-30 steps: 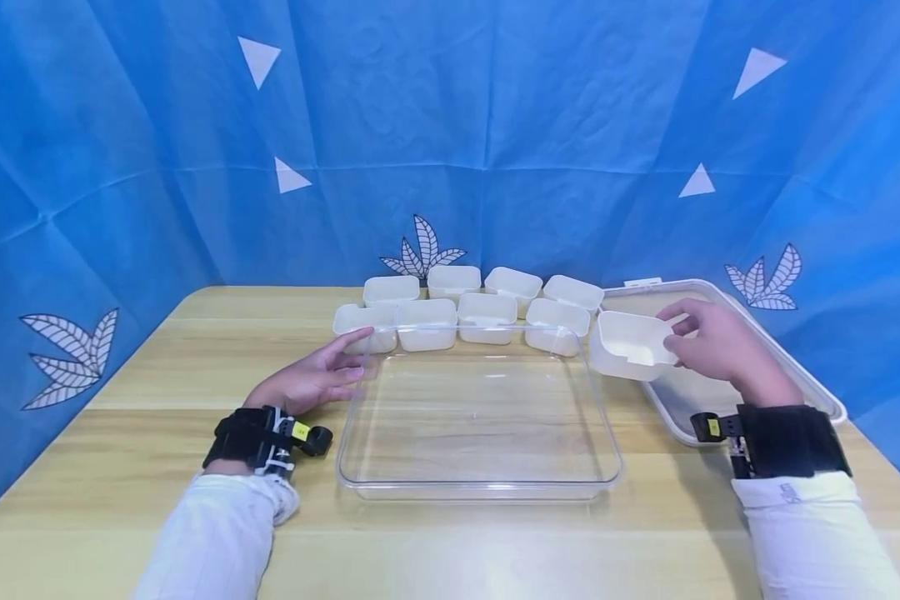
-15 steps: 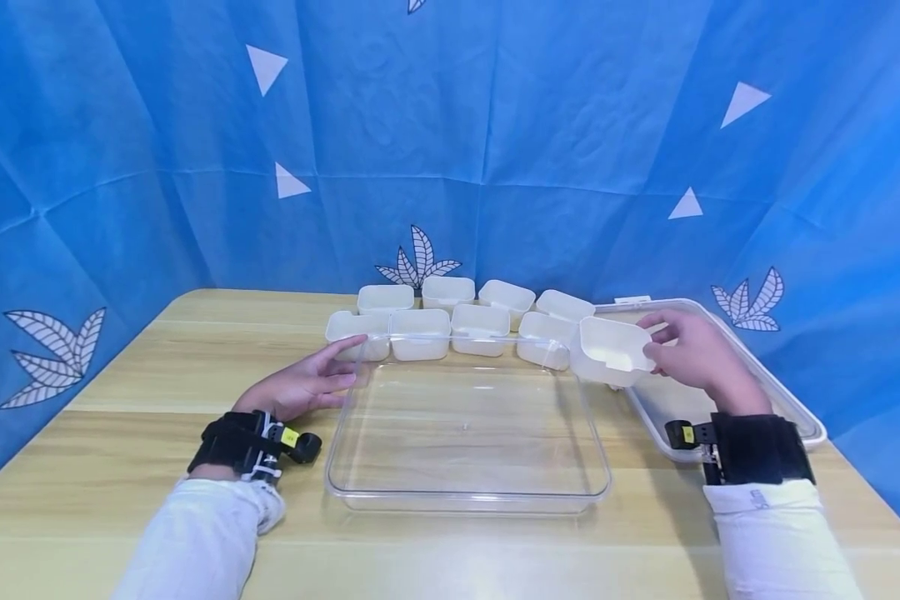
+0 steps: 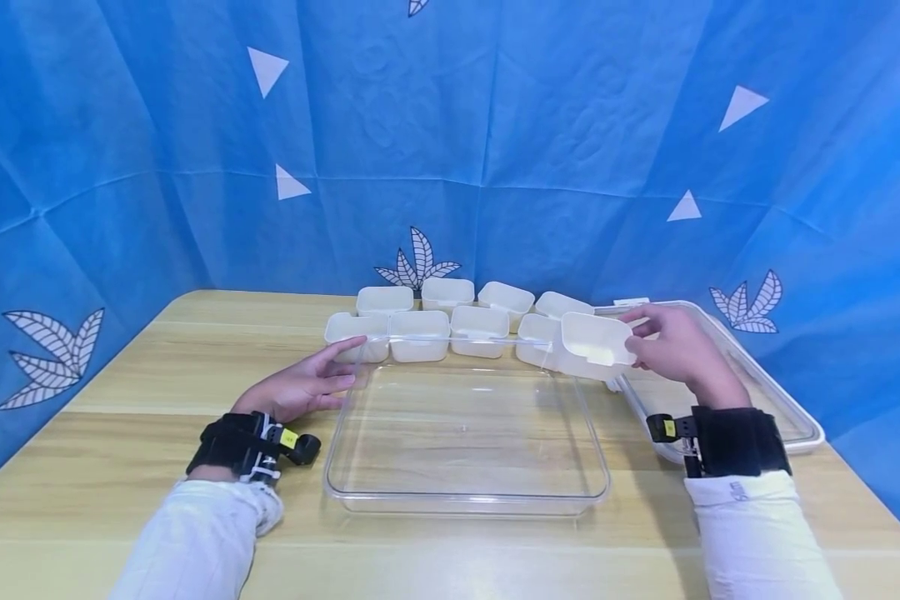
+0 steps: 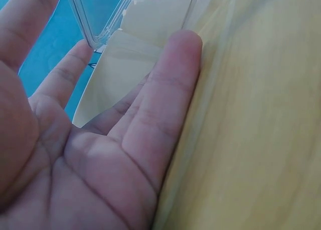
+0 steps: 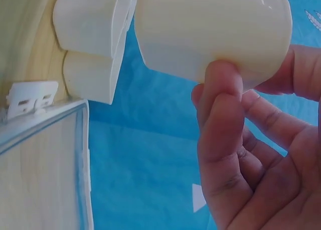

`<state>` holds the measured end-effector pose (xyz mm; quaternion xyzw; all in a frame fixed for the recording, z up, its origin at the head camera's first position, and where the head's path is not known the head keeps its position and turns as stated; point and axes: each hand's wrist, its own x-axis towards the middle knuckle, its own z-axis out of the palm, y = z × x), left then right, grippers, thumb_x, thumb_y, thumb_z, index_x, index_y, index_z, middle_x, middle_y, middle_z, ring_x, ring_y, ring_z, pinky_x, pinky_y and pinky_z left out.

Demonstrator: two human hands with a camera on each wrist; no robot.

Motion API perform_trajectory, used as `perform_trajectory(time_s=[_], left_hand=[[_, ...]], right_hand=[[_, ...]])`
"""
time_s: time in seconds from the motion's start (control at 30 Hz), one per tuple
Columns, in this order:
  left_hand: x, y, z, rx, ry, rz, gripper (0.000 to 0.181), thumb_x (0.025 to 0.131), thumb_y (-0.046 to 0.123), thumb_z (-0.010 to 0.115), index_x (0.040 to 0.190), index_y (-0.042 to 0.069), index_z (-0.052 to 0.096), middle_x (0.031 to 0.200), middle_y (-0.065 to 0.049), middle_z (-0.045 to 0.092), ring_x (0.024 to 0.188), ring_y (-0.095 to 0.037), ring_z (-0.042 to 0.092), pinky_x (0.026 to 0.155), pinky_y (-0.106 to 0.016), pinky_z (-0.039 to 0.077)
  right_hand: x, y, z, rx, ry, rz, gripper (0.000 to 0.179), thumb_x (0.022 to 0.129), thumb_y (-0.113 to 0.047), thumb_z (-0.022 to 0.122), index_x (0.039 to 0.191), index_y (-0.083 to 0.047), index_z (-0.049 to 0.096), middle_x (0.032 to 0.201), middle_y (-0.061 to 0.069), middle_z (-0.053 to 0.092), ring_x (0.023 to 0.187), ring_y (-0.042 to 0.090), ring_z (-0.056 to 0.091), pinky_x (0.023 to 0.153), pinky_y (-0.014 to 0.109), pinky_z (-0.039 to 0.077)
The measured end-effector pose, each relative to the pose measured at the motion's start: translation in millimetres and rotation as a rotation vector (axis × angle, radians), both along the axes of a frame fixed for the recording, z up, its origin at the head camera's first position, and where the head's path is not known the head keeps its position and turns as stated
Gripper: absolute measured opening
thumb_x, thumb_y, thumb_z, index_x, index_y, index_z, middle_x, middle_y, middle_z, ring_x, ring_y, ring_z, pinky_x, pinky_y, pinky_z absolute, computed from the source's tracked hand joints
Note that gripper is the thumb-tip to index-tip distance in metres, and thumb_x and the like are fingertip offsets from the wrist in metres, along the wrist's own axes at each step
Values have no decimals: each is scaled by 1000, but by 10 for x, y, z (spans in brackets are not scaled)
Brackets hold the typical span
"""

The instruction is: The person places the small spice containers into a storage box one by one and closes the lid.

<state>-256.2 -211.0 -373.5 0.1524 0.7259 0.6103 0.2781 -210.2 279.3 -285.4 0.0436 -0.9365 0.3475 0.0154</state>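
Note:
My right hand (image 3: 667, 350) pinches the right side of a small white plastic container (image 3: 596, 342), tilted so its inside shows in the head view. From the right wrist view, thumb and fingers grip the wall of that container (image 5: 215, 29). A large clear rectangular box (image 3: 465, 442) sits in the middle of the table, its near rim toward me. Beside the box's left far corner, my left hand (image 3: 307, 383) has its fingers spread and extended, the fingertips right at the box's wall. In the left wrist view the palm of the left hand (image 4: 110, 160) faces the camera.
Several more small white containers (image 3: 420, 337) stand in two rows behind the clear box. A clear lid with a white rim (image 3: 787, 417) lies on the table (image 3: 120, 442) at the right, under my right arm. A blue curtain (image 3: 450, 125) hangs behind the table.
My right hand has carried the small container leftward, from over the lid toward the clear box's far right corner. The left hand stays at the box; the head view has shifted slightly.

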Motion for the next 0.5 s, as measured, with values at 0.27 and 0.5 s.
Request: perform_trajectory(time_s=[0.27, 0.5], left_hand=[[-1, 0, -8, 5, -3, 3, 71, 101, 16, 53, 157, 20, 9, 155, -27, 12, 142, -43, 14, 111, -55, 25], [0, 2, -6, 15, -8, 15, 71, 101, 14, 53, 157, 19, 10, 155, -27, 13, 142, -43, 16, 111, -55, 26]], right_hand=[[-72, -87, -10, -48, -12, 14, 40, 90, -5, 54, 129, 5, 53, 107, 27, 61, 71, 23, 64, 64, 31, 54], [-117, -184, 33, -60, -24, 29, 40, 91, -6, 51, 131, 3, 52, 110, 25, 60, 72, 22, 64, 67, 33, 52]])
